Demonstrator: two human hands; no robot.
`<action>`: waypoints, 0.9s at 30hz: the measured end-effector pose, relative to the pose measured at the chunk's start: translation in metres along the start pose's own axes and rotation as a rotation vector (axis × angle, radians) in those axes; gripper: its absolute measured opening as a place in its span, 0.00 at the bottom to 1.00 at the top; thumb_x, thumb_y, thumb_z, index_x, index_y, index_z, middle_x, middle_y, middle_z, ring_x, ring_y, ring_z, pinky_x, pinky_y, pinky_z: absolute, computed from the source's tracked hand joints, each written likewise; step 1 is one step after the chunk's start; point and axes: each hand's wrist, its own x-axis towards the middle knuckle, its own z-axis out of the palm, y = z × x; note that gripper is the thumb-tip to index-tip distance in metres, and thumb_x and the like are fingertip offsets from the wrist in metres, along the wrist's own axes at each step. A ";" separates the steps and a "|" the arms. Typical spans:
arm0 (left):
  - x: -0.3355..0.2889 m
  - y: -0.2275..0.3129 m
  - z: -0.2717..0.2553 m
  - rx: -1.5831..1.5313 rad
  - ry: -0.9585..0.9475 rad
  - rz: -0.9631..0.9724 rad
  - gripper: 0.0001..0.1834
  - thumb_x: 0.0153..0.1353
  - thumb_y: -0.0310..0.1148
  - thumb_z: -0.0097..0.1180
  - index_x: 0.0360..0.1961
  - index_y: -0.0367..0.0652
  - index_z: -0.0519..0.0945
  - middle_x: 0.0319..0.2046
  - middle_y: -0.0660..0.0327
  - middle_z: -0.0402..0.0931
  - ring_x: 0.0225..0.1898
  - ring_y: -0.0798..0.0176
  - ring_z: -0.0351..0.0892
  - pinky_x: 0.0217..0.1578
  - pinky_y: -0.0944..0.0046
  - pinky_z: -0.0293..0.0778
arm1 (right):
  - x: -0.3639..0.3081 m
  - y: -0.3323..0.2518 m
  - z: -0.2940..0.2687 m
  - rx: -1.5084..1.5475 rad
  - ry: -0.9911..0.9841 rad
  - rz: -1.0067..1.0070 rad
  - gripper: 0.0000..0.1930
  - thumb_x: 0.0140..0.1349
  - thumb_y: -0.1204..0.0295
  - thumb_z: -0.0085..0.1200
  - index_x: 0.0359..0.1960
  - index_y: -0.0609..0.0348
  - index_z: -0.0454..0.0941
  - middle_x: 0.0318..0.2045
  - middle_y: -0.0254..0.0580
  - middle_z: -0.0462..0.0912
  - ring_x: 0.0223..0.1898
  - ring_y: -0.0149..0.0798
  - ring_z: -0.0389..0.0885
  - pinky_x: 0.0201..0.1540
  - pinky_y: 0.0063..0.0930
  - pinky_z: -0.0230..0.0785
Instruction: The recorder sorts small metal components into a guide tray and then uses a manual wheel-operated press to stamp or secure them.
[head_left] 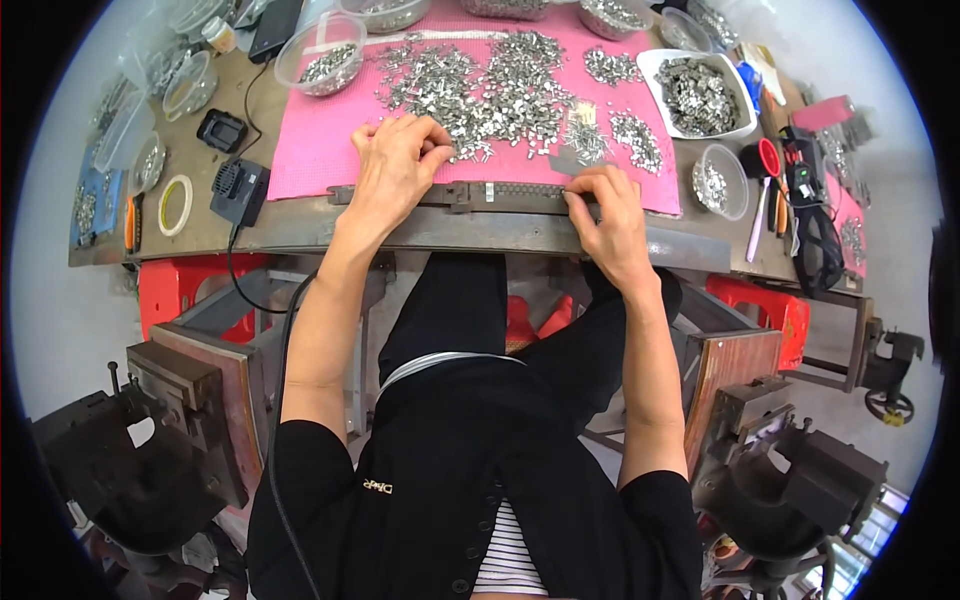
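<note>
My left hand (398, 168) hovers over the front of the pink mat, fingers curled and thumb against the index finger, at the near edge of a pile of small silvery metal parts (470, 88). Whatever lies in that pinch is too small to make out. A long dark metal bar fixture (455, 195) runs along the table's front edge, with a row of small slots or pieces in its right half. At that row's right end my right hand (612, 220) is bent closed, thumb and fingers at the bar. A thin grey plate (570, 163) shows just beyond its fingertips.
On the pink mat (310, 165) stands a clear bowl (322, 55) of metal parts. To the right are a white tub (740, 95) and a round plastic container (720, 180). A black charger (238, 190) and tape roll (175, 205) lie left. Red stools (165, 295) stand underneath.
</note>
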 end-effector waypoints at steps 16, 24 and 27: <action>0.012 -0.001 -0.002 -0.064 0.055 0.081 0.05 0.60 0.36 0.67 0.34 0.49 0.85 0.26 0.71 0.77 0.34 0.68 0.74 0.49 0.56 0.55 | -0.002 -0.006 -0.007 -0.180 -0.043 -0.152 0.08 0.56 0.79 0.63 0.37 0.58 0.80 0.36 0.38 0.80 0.38 0.44 0.77 0.44 0.38 0.66; 0.006 0.001 -0.008 -0.058 -0.161 0.003 0.09 0.56 0.40 0.71 0.32 0.49 0.84 0.23 0.69 0.74 0.32 0.65 0.72 0.49 0.57 0.54 | 0.043 -0.011 0.025 0.041 -0.151 -0.084 0.06 0.60 0.75 0.62 0.38 0.57 0.84 0.32 0.43 0.80 0.37 0.48 0.80 0.43 0.41 0.68; 0.014 0.001 -0.001 -0.049 -0.138 0.038 0.09 0.56 0.39 0.70 0.33 0.49 0.84 0.22 0.69 0.73 0.32 0.65 0.71 0.48 0.56 0.54 | 0.066 -0.013 0.056 0.132 -0.309 -0.051 0.07 0.61 0.71 0.62 0.40 0.57 0.83 0.32 0.45 0.79 0.39 0.50 0.80 0.44 0.43 0.68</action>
